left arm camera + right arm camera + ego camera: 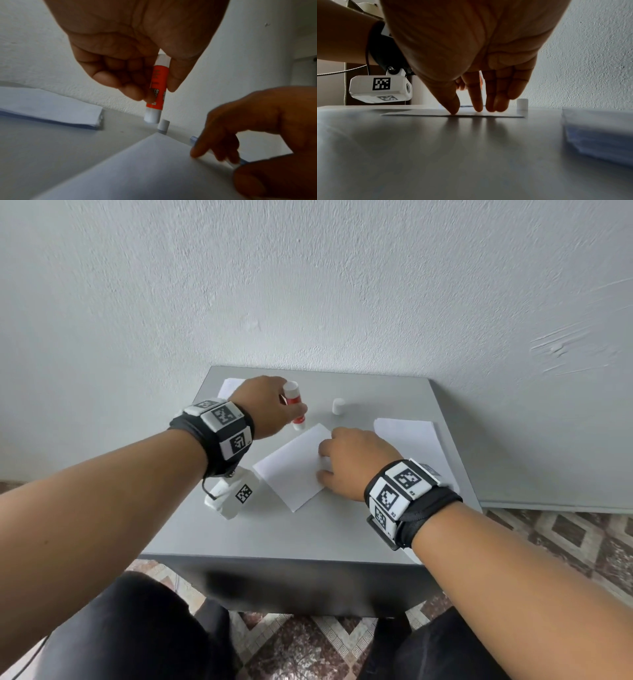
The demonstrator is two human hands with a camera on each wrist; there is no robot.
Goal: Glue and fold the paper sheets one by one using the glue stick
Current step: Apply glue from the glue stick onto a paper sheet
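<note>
A single white paper sheet (294,465) (145,169) (471,114) lies turned diagonally in the middle of the grey table (274,529). My right hand (349,460) (479,105) presses its straight fingertips (195,154) on the sheet's right edge. My left hand (267,405) (137,81) grips an uncapped red-and-white glue stick (295,407) (157,88), held nearly upright with its tip down, just above the table beside the sheet's far corner. The white cap (338,406) (163,126) (522,104) stands upright on the table behind the sheet.
A stack of white sheets (411,446) (599,135) lies at the table's right side. Another pile of paper (230,387) (51,108) lies at the far left corner. A white wall rises directly behind the table. Patterned floor tiles surround it.
</note>
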